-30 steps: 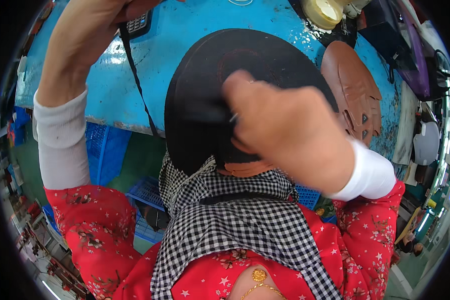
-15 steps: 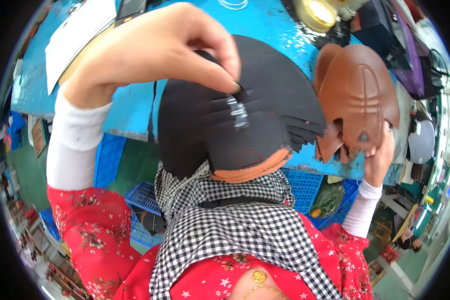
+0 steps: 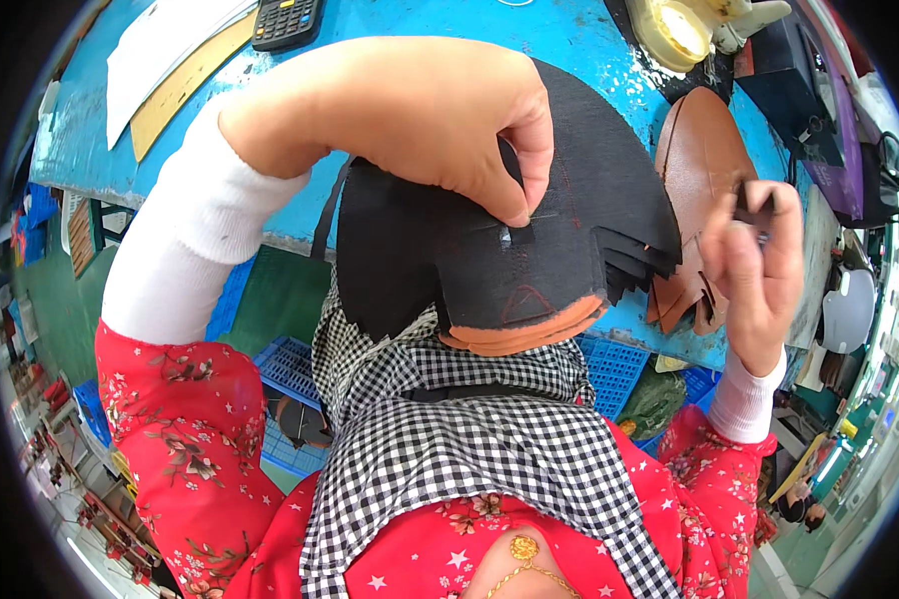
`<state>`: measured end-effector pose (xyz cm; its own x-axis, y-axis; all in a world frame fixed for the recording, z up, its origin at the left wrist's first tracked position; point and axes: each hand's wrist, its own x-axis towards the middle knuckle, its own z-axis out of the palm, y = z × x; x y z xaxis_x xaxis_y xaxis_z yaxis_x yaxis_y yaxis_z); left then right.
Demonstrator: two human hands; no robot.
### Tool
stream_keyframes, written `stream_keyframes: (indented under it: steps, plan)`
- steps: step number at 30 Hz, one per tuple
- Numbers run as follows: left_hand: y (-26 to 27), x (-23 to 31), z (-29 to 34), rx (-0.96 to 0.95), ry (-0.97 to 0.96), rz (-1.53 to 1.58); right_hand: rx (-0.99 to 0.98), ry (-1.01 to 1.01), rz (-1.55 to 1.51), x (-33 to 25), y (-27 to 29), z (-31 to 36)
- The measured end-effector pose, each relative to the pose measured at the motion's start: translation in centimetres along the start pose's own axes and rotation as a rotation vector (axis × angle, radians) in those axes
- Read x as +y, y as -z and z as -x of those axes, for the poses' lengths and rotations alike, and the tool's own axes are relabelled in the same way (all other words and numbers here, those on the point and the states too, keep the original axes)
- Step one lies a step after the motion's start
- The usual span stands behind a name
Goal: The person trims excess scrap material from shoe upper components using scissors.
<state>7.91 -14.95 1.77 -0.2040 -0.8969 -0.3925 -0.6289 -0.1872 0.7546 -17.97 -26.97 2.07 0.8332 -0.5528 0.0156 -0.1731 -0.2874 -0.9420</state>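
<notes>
In front of me lies a fanned stack of shoe uppers, their black lining facing up and brown leather edges showing at the near end. Over its middle my left hand pinches a small black piece between thumb and forefinger. The fingertips touch the lining beside a small shiny patch. My right hand is raised at the right, fingers bent around a small dark thing, blurred and too small to name. Behind that hand are brown leather uppers, smooth side up.
The blue worktable carries white sheets, a dark keypad device, a yellowish glue pot and a dark box. Below the near edge stand blue plastic baskets. A checked apron covers my lap.
My right hand has let go of the brown upper and risen with a small dark thing. The ridged upper no longer shows on top. My left hand has shifted right and down, onto the shiny patch.
</notes>
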Motion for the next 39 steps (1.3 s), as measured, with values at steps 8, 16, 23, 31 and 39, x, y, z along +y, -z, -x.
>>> stream_keyframes:
  steps: [8, 16, 23, 31, 39]
  plan:
    - [0.1, 0.1, 0.5, 0.006, -0.051, 0.021, -0.51, 0.336, 0.42, -1.4, -2.0, -4.2]
    - [-0.1, -0.6, 0.8, 0.316, -0.297, -0.398, -0.664, 0.472, 0.555, -0.5, -2.1, -5.4]
    - [0.7, -1.4, 1.2, 0.218, -0.244, -0.158, -0.473, 0.52, 0.708, -0.8, -3.3, -5.9]
    - [1.2, -0.7, 1.1, 0.077, -0.096, -0.218, -0.453, 0.336, 0.764, -2.7, -3.3, -6.3]
    - [1.5, -2.0, 1.1, 0.096, -0.177, -0.193, -0.452, 0.398, 0.876, -1.4, -4.0, -7.7]
